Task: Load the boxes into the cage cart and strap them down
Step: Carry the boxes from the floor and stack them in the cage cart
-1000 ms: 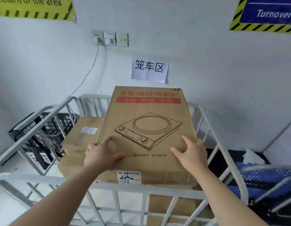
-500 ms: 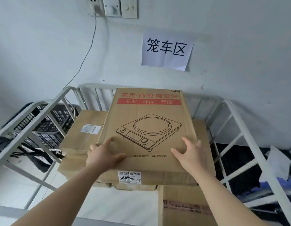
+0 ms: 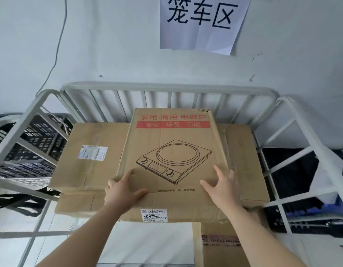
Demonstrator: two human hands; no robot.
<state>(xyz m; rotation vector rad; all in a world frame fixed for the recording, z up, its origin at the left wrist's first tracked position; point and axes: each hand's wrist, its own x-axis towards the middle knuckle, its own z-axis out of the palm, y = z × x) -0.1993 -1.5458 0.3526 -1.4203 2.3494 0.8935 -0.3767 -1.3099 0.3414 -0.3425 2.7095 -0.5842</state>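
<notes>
Left grip (image 3: 122, 191) clamped the near left corner of the induction-cooker box (image 3: 172, 143), thumb on the top face and fingers curled round the side edge. Right grip (image 3: 222, 189) clamped the near right edge the same way.

At lower right, below the box, a taped carton (image 3: 220, 245) stood with its print blurred. The box, with a cooktop drawing and a red band, lay at mid-frame inside the cage cart (image 3: 166, 87), over a stack of plain cartons (image 3: 90, 170) and overhanging their near edge; whether it rested on them was unclear. Black crates (image 3: 38, 143) showed through the cart's bars at left. On the wall behind hung a paper sign (image 3: 201, 22) at upper right and a cable (image 3: 59, 45) at upper left.
</notes>
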